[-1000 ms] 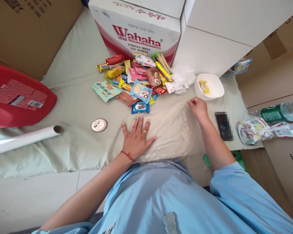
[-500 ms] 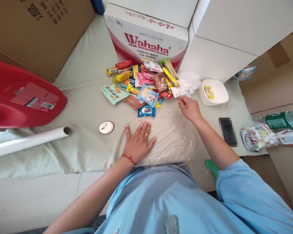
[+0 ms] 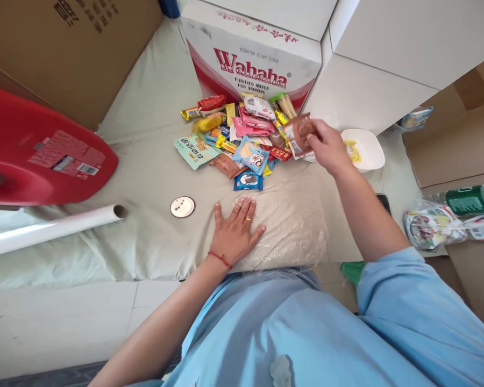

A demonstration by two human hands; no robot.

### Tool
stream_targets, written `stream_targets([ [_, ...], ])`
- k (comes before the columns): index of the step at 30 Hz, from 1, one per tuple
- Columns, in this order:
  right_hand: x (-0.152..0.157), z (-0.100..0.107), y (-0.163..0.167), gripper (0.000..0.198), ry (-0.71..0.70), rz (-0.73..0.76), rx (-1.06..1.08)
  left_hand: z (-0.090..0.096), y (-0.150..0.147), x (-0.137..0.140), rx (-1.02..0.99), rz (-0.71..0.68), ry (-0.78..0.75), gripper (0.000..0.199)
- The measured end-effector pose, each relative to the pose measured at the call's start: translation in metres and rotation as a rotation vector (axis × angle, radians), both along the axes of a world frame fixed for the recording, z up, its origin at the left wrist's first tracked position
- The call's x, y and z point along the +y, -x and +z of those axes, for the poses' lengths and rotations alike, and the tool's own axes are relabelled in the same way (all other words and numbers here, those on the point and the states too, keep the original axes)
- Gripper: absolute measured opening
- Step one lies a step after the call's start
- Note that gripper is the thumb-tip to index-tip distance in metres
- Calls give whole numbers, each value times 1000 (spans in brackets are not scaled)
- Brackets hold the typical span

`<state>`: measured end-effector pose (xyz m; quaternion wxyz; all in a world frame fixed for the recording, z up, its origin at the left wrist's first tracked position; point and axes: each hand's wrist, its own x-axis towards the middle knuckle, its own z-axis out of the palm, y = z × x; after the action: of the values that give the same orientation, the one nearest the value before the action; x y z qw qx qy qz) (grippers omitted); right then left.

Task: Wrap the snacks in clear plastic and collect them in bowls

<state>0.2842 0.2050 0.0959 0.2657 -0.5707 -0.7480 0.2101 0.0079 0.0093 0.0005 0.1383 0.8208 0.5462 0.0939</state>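
Here, at the right end of the snack pile, while the left hand lies flat, fingers spread, the right hand clamps thumb and fingers on a packet, probably light, slippery and crushable, best pinched by its edge, brown with whitish patches.

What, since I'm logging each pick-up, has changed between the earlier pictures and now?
The right hand, which held no packet before, has moved leftward and forward to the right side of the snack pile and taken hold of a brown packet that lay there. The left hand stays flat on the covered surface; the white bowl and round badge stay put.
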Motion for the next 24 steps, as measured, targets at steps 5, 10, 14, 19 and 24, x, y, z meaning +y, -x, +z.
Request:
stream_targets([
  [5, -77, 0, -8, 38, 536, 599, -21, 2, 0, 1, -11, -6, 6, 71],
  [10, -117, -31, 14, 39, 193, 438, -345, 2, -2, 1, -3, -3, 1, 73],
  [14, -138, -41, 19, 69, 101, 451, -412, 0, -2, 1, 27, 8, 11, 74],
  [19, -154, -41, 13, 60, 110, 456, -382, -2, -2, 1, 54, 16, 11, 73],
  [24, -159, -49, 18, 57, 80, 528, -370, 0, -1, 2, 59, 15, 18, 69],
])
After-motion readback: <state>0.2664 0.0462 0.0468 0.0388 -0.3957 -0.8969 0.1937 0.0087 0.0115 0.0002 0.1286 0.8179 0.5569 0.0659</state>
